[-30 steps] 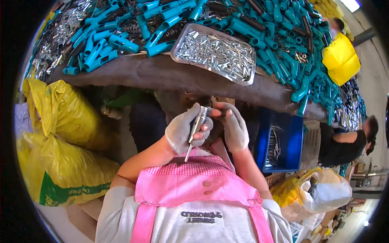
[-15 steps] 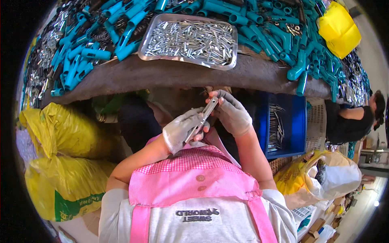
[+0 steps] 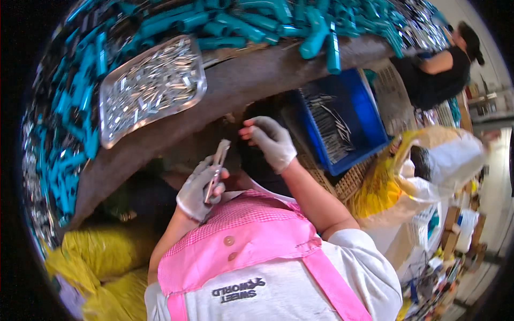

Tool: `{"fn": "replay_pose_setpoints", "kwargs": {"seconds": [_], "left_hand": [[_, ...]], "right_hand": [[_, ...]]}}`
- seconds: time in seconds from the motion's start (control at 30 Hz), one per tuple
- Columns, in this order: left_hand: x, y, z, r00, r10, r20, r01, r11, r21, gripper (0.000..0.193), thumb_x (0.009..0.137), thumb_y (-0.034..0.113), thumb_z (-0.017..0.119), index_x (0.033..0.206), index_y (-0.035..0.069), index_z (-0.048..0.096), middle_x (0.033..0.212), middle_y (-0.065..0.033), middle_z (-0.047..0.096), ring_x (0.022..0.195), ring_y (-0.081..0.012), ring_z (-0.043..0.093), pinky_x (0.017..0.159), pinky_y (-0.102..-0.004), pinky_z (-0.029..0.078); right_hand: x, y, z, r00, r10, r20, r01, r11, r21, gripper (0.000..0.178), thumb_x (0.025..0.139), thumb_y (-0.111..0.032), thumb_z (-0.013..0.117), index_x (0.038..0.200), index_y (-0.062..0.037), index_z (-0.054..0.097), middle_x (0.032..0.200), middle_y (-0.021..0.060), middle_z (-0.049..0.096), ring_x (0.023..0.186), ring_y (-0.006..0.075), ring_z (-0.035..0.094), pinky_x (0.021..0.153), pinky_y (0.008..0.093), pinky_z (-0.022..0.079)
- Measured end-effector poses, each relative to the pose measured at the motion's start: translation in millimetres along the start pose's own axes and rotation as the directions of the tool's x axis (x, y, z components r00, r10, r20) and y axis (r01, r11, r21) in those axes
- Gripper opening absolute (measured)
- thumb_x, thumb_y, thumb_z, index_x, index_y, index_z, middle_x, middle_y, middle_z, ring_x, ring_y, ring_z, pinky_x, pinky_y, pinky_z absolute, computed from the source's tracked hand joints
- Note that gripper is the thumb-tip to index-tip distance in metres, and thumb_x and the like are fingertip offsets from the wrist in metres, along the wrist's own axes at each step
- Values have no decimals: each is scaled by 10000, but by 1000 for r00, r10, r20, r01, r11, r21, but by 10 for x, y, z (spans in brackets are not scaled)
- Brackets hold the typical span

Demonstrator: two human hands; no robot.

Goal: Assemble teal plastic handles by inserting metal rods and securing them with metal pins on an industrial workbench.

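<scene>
My left hand, in a pale glove with bare fingertips, grips a narrow silver metal channel piece. The piece tilts upward, its far end sticking out past my thumb. To the right, my gloved right hand is raised apart from the piece, fingers loosely bent and slightly separated, with nothing visible in them. Both hands are over my lap, below the edge of the bench. Beyond my left hand, a metal tray full of small silver pins rests on the bench.
Teal tubular parts are heaped across the bench. A blue bin with thin metal rods stands to the right, near an open yellow-and-white sack. Yellow sacks lie at left. Another person sits at far right.
My right hand has let go of the metal piece and moved away from it. The left keeps hold. The whole view has turned toward the right, shifting the tray leftward.
</scene>
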State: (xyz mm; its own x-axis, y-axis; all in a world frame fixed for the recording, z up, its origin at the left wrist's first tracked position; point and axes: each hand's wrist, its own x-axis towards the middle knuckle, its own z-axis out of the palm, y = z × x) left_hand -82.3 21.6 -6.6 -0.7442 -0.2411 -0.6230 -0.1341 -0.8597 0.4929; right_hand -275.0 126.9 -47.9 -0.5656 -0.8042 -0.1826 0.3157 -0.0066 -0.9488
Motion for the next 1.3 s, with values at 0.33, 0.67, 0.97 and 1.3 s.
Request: {"fn": "replay_pose_setpoints", "kwargs": {"seconds": [0.33, 0.67, 0.97, 1.3], "left_hand": [[207, -150, -131, 997, -51, -63, 44, 994, -99, 251, 939, 227, 510, 1188, 201, 512, 873, -71, 585, 557, -117, 502, 427, -209, 346], [308, -184, -92, 995, -66, -69, 58, 991, -122, 253, 944, 219, 503, 1193, 177, 518, 896, -76, 589, 563, -118, 513, 431, -216, 366], [244, -106, -89, 1000, -11, -28, 10, 1000, -21, 319, 927, 207, 524, 1239, 158, 483, 874, -65, 587, 570, -107, 508, 451, -207, 366], [-142, 302, 51, 986, 112, 122, -108, 994, -33, 355, 910, 139, 495, 1247, 45, 433, 855, -129, 555, 528, -96, 444, 445, -176, 347]], "right_hand": [[-343, 910, -3037, 665, 158, -730, -739, -4, -674, 362, 799, -367, 583, 989, -74, 676, 997, 203, 638, 950, 368, 606, 817, 418, 478], [-166, 1059, -2823, 442, 189, -877, -897, 106, -429, 329, 769, -251, 609, 1016, -44, 675, 1086, 207, 624, 1047, 341, 595, 854, 410, 483], [-361, 152, -2124, 820, -77, -567, 13, 993, -116, 158, 848, -152, 671, 922, -36, 593, 987, 72, 655, 820, 103, 595, 726, 226, 478], [-42, -816, -481, 981, 164, 102, -183, 958, 221, 209, 848, -116, 637, 1021, -10, 592, 817, 42, 589, 729, 123, 547, 641, 250, 436]]}}
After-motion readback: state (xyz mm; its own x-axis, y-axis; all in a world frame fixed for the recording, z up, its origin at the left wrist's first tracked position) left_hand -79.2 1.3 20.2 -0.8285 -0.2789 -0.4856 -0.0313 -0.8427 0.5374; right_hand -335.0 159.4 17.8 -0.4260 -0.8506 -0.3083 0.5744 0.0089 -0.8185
